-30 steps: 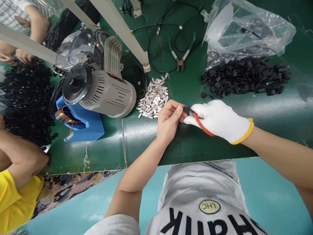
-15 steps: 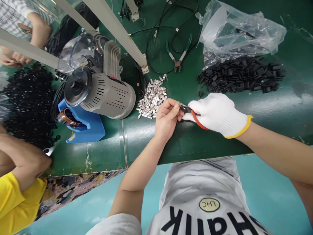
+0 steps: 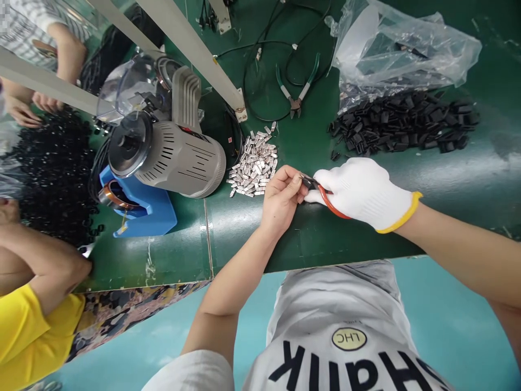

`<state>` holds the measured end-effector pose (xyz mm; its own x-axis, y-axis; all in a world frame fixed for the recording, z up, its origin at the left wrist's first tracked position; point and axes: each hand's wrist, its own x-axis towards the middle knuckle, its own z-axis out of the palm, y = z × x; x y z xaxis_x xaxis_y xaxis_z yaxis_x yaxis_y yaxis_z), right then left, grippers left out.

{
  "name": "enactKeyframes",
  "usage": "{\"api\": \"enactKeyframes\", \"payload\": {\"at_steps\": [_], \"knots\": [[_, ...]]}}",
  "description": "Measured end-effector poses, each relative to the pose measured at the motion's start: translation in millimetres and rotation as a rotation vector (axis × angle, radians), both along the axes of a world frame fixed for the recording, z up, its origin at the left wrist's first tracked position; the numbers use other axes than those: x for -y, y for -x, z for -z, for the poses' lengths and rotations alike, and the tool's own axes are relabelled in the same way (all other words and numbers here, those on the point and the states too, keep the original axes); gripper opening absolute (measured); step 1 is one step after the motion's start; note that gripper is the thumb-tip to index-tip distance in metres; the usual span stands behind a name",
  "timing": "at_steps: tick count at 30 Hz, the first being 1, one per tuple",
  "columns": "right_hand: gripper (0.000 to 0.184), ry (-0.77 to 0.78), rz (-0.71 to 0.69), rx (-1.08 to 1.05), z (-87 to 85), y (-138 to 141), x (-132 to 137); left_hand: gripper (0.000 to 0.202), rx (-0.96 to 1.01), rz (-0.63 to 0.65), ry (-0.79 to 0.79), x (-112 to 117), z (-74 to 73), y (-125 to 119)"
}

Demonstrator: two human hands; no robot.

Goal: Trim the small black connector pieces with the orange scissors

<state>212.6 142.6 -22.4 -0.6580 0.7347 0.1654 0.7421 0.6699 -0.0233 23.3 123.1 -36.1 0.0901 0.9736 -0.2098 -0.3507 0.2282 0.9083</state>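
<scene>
My bare left hand (image 3: 280,198) is closed in a pinch over the green table, its fingertips meeting the jaws of the tool in my other hand. What it pinches is too small to make out. My right hand (image 3: 362,191), in a white glove with a yellow cuff, is wrapped round red-handled pliers (image 3: 325,195) whose tip points left at my left fingers. Just left of my left hand lies a heap of small silver metal pieces (image 3: 254,163).
A grey motor-like machine (image 3: 171,146) on a blue base (image 3: 150,212) stands at the left. Black plastic parts (image 3: 402,122) lie beside a clear bag (image 3: 399,49) at the back right. Green-handled pliers (image 3: 295,89) and black cables lie behind. A person in yellow (image 3: 36,304) works at left.
Both my hands stay together at the same spot, shifting only slightly. The other person's hands at the left edge have moved a little.
</scene>
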Motion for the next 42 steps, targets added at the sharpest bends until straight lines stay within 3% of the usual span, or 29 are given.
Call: {"api": "enactKeyframes", "payload": {"at_steps": [7,16,21,28,34,42], "knots": [[0.052,0.065,0.039,0.008,-2.8,1.7,-0.4,0.034,0.011,0.019,0.027,-2.3,-2.3,0.1],[0.053,0.217,0.013,-0.079,-3.6,-1.0,-7.3,0.025,0.238,0.225,0.189,-9.8,-1.1,10.4],[0.053,0.256,-0.003,-0.146,-8.7,-1.0,-7.8,0.018,0.318,0.266,0.236,-11.3,0.4,11.1],[0.057,0.218,-0.033,-0.01,-16.6,-1.7,-9.3,0.015,0.275,0.226,0.276,-11.2,-4.1,9.8],[0.053,0.141,-0.039,-0.011,-13.3,-6.2,-9.8,0.021,0.28,0.197,0.167,-6.5,-8.9,4.1],[0.049,0.02,-0.067,0.03,-8.0,-6.2,-7.5,0.027,0.257,0.16,0.182,-4.2,-6.8,2.4]]}}
